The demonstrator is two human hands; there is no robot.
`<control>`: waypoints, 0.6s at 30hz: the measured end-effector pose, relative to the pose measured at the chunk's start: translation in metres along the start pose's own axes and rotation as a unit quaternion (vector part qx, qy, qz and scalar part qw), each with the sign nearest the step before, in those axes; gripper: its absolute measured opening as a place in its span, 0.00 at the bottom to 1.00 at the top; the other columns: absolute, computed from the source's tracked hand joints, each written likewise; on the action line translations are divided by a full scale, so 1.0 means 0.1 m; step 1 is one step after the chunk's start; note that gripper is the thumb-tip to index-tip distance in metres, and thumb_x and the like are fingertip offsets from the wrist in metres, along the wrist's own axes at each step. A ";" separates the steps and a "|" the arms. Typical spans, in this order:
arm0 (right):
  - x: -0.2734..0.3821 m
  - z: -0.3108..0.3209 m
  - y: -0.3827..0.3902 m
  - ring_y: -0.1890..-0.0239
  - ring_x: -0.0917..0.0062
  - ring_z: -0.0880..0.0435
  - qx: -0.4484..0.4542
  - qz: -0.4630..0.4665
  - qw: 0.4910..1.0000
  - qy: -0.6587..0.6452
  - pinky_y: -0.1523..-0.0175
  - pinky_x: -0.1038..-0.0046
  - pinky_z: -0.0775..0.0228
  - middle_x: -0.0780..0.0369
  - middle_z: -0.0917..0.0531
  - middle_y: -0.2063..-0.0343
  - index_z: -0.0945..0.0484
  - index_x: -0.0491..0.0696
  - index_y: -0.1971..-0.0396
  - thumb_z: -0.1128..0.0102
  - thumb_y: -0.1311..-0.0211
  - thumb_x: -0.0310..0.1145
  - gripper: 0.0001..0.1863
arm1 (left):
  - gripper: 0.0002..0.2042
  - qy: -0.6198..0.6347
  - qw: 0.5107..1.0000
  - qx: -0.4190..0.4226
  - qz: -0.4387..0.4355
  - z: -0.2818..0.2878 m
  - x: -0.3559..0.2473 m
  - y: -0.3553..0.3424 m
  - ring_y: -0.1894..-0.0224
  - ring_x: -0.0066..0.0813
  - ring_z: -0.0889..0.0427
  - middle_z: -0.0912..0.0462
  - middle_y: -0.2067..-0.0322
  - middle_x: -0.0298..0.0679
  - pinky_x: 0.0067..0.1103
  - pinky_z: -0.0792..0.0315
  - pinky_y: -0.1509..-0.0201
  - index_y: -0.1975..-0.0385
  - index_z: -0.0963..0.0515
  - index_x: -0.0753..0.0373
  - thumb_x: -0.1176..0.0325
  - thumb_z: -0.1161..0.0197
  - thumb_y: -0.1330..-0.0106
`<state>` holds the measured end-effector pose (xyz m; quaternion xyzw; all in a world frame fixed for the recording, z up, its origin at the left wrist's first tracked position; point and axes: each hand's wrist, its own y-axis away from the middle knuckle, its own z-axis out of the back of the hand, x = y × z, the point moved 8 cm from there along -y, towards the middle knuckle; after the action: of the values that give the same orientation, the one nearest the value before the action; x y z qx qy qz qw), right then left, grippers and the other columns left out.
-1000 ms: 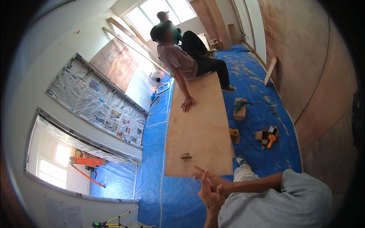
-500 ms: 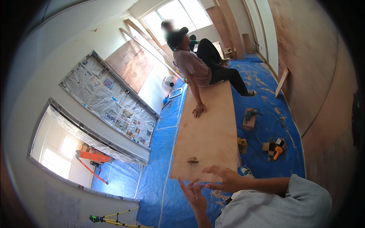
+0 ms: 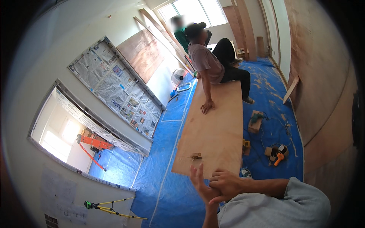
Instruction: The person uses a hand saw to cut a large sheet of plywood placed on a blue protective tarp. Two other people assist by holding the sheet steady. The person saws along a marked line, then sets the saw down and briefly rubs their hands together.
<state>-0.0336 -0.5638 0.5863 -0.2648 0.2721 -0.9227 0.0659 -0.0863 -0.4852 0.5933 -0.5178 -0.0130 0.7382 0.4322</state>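
Both of my hands are together above the near end of a long plywood sheet. My left hand is open, fingers stretched upward, holding nothing. Curled against its thumb side is my right hand, closed on it, so part of the left palm and thumb is hidden. Just beyond my fingers a small wooden tool lies on the sheet; its exact kind is too small to make out. Neither hand touches the plywood.
A seated person leans a hand on the sheet; another person is behind. Blue sheeting covers the floor. A green power tool and corded orange-handled tool lie right. A tripod stands left, a fan farther off.
My hands were apart with fingers spread; now the right has closed against the left. The view has swung slightly left, so the room appears shifted right. The seated person stays leaning on the sheet.
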 end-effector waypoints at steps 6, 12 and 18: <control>-0.49 -0.57 0.19 0.72 0.65 0.23 -0.109 -0.190 0.828 -0.516 0.59 0.65 0.28 0.57 0.21 0.78 0.19 0.41 0.75 0.73 0.22 0.70 0.47 | 0.33 0.169 0.980 -0.096 0.034 -0.13 0.18 0.15 0.27 0.45 0.34 0.33 0.29 0.47 0.44 0.32 0.32 0.34 0.28 0.58 0.64 0.24 0.41; -0.69 -0.78 0.27 0.64 0.73 0.20 -0.027 -0.260 0.857 -0.445 0.55 0.71 0.28 0.61 0.18 0.70 0.18 0.37 0.66 0.82 0.33 0.80 0.57 | 0.30 0.231 0.971 -0.038 0.044 -0.11 0.39 0.08 0.26 0.47 0.35 0.34 0.29 0.47 0.44 0.33 0.31 0.41 0.26 0.59 0.73 0.22 0.46; -0.84 -0.87 0.44 0.36 0.67 0.23 0.145 -0.343 0.732 -0.571 0.34 0.68 0.31 0.51 0.21 0.40 0.31 0.37 0.33 0.79 0.32 0.79 0.58 | 0.21 -0.040 0.949 0.288 -0.120 -0.18 0.12 0.21 0.24 0.58 0.41 0.40 0.25 0.52 0.48 0.42 0.26 0.61 0.13 0.63 0.47 0.29 0.36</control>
<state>-0.0091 -0.5375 0.4627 -0.8044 -0.0629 -0.5860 -0.0746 -0.0865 -0.4978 0.5660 -0.3358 0.1211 0.6730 0.6478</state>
